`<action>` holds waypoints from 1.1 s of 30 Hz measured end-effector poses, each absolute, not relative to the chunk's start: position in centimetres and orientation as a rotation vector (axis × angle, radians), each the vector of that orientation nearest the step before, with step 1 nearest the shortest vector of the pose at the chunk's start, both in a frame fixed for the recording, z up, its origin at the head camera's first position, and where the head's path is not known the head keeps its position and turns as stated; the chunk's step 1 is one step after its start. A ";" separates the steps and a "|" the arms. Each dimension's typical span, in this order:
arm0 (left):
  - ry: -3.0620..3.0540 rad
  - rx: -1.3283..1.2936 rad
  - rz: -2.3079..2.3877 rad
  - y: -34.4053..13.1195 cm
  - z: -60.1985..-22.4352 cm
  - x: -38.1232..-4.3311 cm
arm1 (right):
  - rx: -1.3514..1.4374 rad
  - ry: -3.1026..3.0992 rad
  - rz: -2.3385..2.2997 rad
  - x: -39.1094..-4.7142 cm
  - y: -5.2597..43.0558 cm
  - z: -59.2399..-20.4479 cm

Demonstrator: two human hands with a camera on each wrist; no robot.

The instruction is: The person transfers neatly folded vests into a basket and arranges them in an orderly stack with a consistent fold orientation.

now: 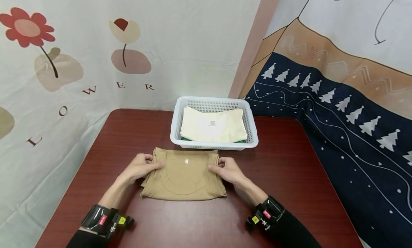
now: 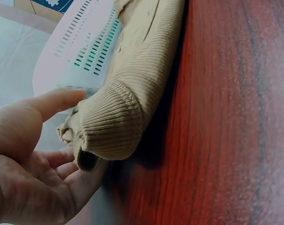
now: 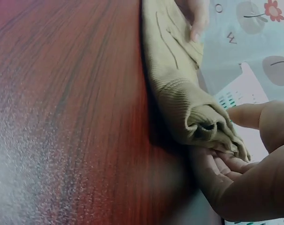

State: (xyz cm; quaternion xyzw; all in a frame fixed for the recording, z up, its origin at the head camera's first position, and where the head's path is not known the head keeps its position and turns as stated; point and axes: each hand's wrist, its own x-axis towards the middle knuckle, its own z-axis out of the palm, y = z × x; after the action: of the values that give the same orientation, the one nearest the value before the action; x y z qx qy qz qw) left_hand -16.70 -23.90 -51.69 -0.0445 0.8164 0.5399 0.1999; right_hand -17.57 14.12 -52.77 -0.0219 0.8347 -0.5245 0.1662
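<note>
A folded tan ribbed shirt [image 1: 187, 176] with a round neckline and a small white label lies in front of the basket. My left hand [image 1: 143, 167] grips its left side, thumb on top and fingers underneath. On the opposite side my right hand [image 1: 230, 169] holds the cloth the same way. In the left wrist view the rolled ribbed edge of the shirt [image 2: 111, 119] sits between thumb and fingers. The right wrist view shows the fingers [image 3: 221, 171] tucked under the folded shirt [image 3: 179, 101], its edge slightly raised off the table.
Just behind the shirt stands a white perforated plastic basket [image 1: 222, 145]. Inside it lies a folded cream garment [image 1: 212, 125], with some green cloth showing beneath. The reddish-brown wooden table [image 1: 180, 226] has rounded far corners. Printed curtains [image 1: 193, 44] hang behind and at the right.
</note>
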 end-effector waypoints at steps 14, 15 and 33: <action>2.377 -0.013 1.433 -24.3 -51.6 -16.0 | -0.106 2.417 -1.457 -17.4 14.2 -52.9; 2.375 -0.003 1.437 -24.4 -51.6 -15.9 | -0.105 2.409 -1.460 -17.4 14.3 -53.0; 2.291 0.136 1.529 -23.5 -50.2 -12.3 | -0.132 2.028 -1.637 -14.1 18.0 -50.7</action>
State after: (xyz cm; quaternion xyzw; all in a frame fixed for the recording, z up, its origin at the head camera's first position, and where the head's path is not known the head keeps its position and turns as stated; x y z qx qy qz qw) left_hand -12.25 -23.49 -50.16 0.0486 0.8154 0.5444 0.1908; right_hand -14.10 18.00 -50.72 -0.0488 0.7498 -0.6052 0.2630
